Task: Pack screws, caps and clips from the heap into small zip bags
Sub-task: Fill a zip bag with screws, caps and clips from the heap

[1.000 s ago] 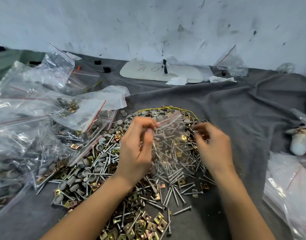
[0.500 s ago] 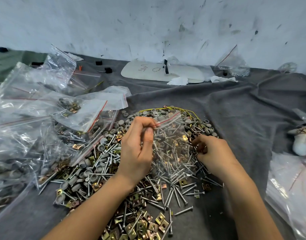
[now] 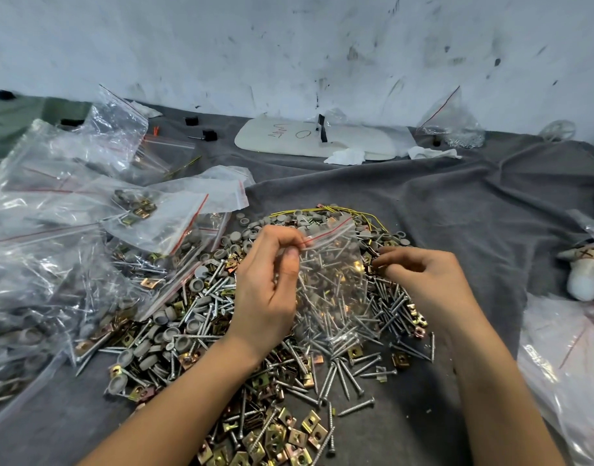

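A heap of silver screws, grey round caps and brass clips [image 3: 201, 334] covers the grey cloth in front of me. My left hand [image 3: 268, 290] pinches the red-striped top edge of a small clear zip bag [image 3: 332, 280], which hangs over the heap with screws showing through it. My right hand [image 3: 423, 280] is at the bag's right side, fingers curled, fingertips down among the clips; what it grips is too small to tell.
Filled and empty zip bags [image 3: 63, 237] pile up at the left. More plastic bags [image 3: 571, 361] lie at the right edge. A white foam piece [image 3: 289, 137] and another bag [image 3: 453, 122] sit by the wall. The grey cloth [image 3: 457, 203] is wrinkled.
My right hand dropped from beside the bag's top down to the heap, then shifted slightly up and right. My left hand keeps holding the bag.
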The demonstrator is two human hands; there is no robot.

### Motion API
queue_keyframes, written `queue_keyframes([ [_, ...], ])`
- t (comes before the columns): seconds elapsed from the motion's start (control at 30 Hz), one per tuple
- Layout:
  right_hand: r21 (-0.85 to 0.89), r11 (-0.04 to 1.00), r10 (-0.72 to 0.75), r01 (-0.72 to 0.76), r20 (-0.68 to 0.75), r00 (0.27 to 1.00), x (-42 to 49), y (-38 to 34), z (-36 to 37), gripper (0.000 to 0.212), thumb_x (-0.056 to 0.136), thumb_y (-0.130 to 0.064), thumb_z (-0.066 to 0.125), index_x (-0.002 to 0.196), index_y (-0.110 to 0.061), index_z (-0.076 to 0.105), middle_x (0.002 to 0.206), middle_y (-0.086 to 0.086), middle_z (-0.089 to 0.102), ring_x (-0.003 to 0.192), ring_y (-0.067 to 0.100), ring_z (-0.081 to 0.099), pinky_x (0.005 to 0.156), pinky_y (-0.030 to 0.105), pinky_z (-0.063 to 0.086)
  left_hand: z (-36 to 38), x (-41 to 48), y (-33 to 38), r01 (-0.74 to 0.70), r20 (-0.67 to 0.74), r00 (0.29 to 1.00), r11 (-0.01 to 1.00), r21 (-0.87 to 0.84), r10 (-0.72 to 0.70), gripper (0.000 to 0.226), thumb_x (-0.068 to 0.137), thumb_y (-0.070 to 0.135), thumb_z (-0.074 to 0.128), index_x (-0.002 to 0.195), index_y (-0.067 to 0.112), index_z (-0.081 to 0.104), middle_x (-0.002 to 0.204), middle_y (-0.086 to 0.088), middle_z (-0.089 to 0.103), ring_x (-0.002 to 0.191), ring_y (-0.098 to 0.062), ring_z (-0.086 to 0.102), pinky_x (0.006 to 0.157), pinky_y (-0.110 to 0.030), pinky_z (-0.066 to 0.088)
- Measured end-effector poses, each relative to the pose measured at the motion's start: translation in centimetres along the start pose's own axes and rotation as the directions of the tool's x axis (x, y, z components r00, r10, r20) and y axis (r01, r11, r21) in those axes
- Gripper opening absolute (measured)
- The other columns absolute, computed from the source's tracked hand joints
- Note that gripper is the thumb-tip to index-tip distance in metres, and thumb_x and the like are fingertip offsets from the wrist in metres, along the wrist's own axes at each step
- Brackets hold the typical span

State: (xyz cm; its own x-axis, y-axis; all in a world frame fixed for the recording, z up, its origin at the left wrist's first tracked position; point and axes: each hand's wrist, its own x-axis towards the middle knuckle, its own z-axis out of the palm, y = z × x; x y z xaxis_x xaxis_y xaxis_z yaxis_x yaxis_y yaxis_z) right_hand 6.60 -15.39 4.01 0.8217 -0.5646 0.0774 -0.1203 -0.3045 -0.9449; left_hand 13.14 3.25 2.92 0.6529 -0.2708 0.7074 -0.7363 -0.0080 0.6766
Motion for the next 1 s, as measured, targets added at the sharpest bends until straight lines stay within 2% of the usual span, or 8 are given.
queue_keyframes([
  [0.1, 0.263, 0.964, 0.015, -0.028, 0.052, 0.999, -0.1, -0.2, 0.0, 0.031, 0.08, 0.014, 0.056, 0.071, -0.012, 0.072, 0.088, 0.003, 0.073, 0.089, 0.014, 0.067, 0.088, 0.028, 0.052, 0.1, 0.0, -0.1, 0.001, 0.006, 1.0, 1.0, 0.006, -0.001, 0.015, 0.095, 0.02, 0.038, 0.098, 0.015, 0.052, 0.091, -0.011, 0.058, 0.085, -0.026, 0.057, 0.073, -0.051, 0.049],
  [0.17, 0.428, 0.901, 0.015, -0.073, 0.138, 0.99, -0.3, -0.3, 0.0, 0.028, 0.082, 0.015, 0.054, 0.077, -0.006, 0.07, 0.082, 0.007, 0.072, 0.082, 0.016, 0.067, 0.079, 0.027, 0.056, 0.1, 0.0, -0.1, 0.002, 0.009, 1.0, 1.0, -0.002, -0.002, 0.015, 0.095, 0.02, 0.038, 0.098, 0.015, 0.052, 0.091, -0.01, 0.058, 0.085, -0.026, 0.057, 0.074, -0.05, 0.049],
  [0.27, 0.523, 0.844, 0.001, -0.12, 0.223, 0.975, -0.6, -0.6, -0.1, 0.017, 0.078, 0.008, 0.059, 0.082, -0.006, 0.068, 0.076, 0.004, 0.071, 0.072, 0.012, 0.066, 0.067, 0.021, 0.056, 0.1, -0.1, 0.0, -0.01, 0.017, 1.0, 1.0, 0.004, 0.009, 0.014, 0.095, 0.02, 0.038, 0.098, 0.015, 0.051, 0.09, -0.011, 0.058, 0.084, -0.027, 0.058, 0.073, -0.048, 0.049],
  [0.37, 0.624, 0.76, -0.02, -0.182, 0.302, 0.953, -0.8, -0.9, -0.1, 0.02, 0.068, -0.002, 0.062, 0.088, -0.006, 0.065, 0.077, 0.006, 0.071, 0.068, 0.013, 0.066, 0.065, 0.02, 0.055, 0.1, 0.0, 0.0, -0.017, 0.026, 1.0, 1.0, 0.011, 0.016, 0.014, 0.095, 0.019, 0.038, 0.098, 0.015, 0.051, 0.089, -0.011, 0.058, 0.083, -0.024, 0.057, 0.074, -0.043, 0.048],
  [0.53, 0.7, 0.688, -0.107, -0.192, 0.359, 0.927, -1.0, -1.3, -0.3, 0.018, 0.071, -0.005, 0.062, 0.082, -0.016, 0.071, 0.083, 0.005, 0.07, 0.061, 0.01, 0.058, 0.057, 0.019, 0.05, 0.0, 0.0, 0.0, -0.102, 0.083, 0.991, 0.995, -0.017, 0.103, 0.01, 0.091, 0.012, 0.044, 0.097, 0.011, 0.052, 0.093, -0.01, 0.059, 0.087, -0.014, 0.057, 0.08, -0.018, 0.048],
  [0.67, 0.824, 0.548, -0.226, -0.141, 0.308, 0.924, -1.0, -1.5, -0.2, 0.017, 0.07, -0.008, 0.073, 0.08, -0.021, 0.072, 0.084, 0.0, 0.069, 0.05, 0.005, 0.044, 0.048, 0.014, 0.036, 0.1, -0.2, -0.2, -0.199, 0.17, 0.965, 0.98, -0.015, 0.199, 0.01, 0.089, 0.011, 0.048, 0.098, 0.014, 0.053, 0.095, -0.01, 0.06, 0.088, -0.019, 0.059, 0.076, -0.029, 0.052],
  [0.77, 0.879, 0.456, -0.295, -0.136, 0.293, 0.909, -1.0, -1.5, -0.1, 0.019, 0.066, -0.016, 0.079, 0.082, -0.023, 0.071, 0.085, -0.006, 0.068, 0.046, 0.002, 0.039, 0.047, 0.013, 0.032, 0.2, -0.4, -0.4, -0.288, 0.239, 0.93, 0.958, 0.003, 0.279, 0.012, 0.09, 0.01, 0.048, 0.101, 0.013, 0.053, 0.097, -0.01, 0.06, 0.09, -0.017, 0.058, 0.076, -0.027, 0.049],
  [1.0, 0.894, 0.427, -0.361, -0.133, 0.304, 0.882, -1.0, -1.3, -0.1, 0.022, 0.066, -0.021, 0.083, 0.085, -0.023, 0.071, 0.083, -0.007, 0.066, 0.046, 0.0, 0.041, 0.047, 0.013, 0.037, 0.2, -0.5, -0.6, -0.299, 0.252, 0.924, 0.954, 0.011, 0.287, 0.013, 0.09, 0.008, 0.049, 0.102, 0.011, 0.054, 0.099, -0.011, 0.059, 0.092, -0.018, 0.058, 0.078, -0.029, 0.048],
])
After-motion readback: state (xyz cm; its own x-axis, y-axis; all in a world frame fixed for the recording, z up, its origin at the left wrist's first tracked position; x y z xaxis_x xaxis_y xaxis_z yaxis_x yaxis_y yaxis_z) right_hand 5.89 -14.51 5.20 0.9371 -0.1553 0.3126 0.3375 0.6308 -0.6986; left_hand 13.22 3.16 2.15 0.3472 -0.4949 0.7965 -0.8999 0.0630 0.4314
